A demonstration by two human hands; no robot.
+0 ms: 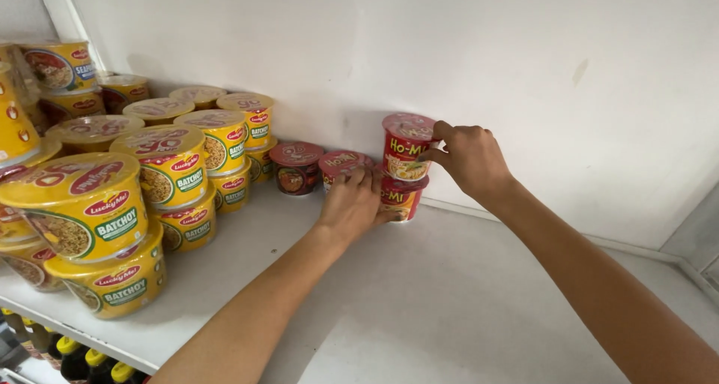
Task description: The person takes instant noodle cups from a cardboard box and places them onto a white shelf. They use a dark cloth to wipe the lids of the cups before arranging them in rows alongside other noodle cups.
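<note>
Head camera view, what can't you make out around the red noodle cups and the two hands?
- Lower red cup: left side hidden by the left hand.
- Upper red cup: right side covered by the right hand.
- Red cup behind the left hand: lower part hidden.
- Dark bottles under the shelf: cut off by the bottom edge.

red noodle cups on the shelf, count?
4. Two are stacked: top red cup in the right hand, bottom red cup against the left hand. One sits behind the left hand, one left of it. More may be hidden.
</note>
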